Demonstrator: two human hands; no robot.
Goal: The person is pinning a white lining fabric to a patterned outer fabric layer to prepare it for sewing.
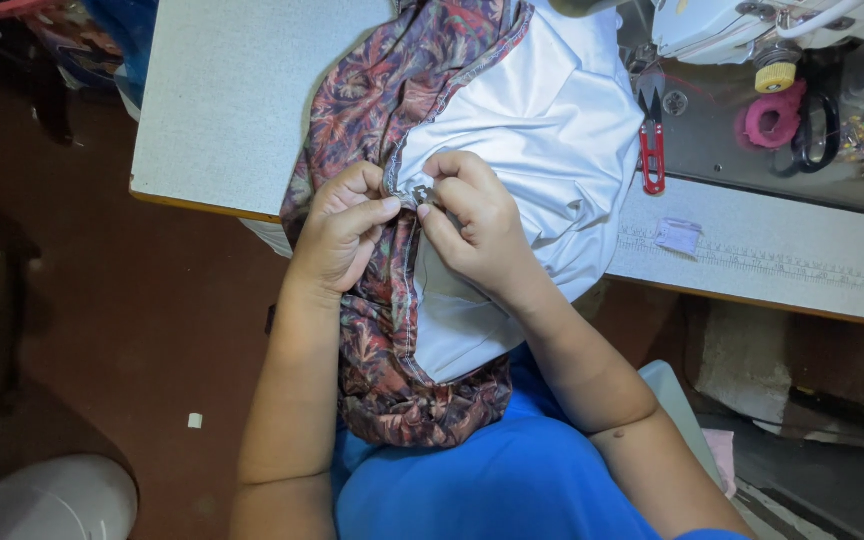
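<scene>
A garment of dark red patterned cloth (pixel 372 110) with a white lining (pixel 542 130) drapes from the sewing table (pixel 222 110) down onto my lap. My left hand (pixel 342 230) pinches the patterned edge of the garment at its seam. My right hand (pixel 472 220) pinches a small metal fastener (pixel 422 193) at the same seam, fingertips almost meeting those of the left hand. Both hands hover at the table's front edge.
Red thread snips (pixel 652 150) lie on the machine bed to the right of the cloth. A sewing machine (pixel 752 25) stands at the top right, with a pink thread spool (pixel 774 118), black scissors (pixel 817 135) and a small white cloth scrap (pixel 679 236) nearby. Brown floor lies to the left.
</scene>
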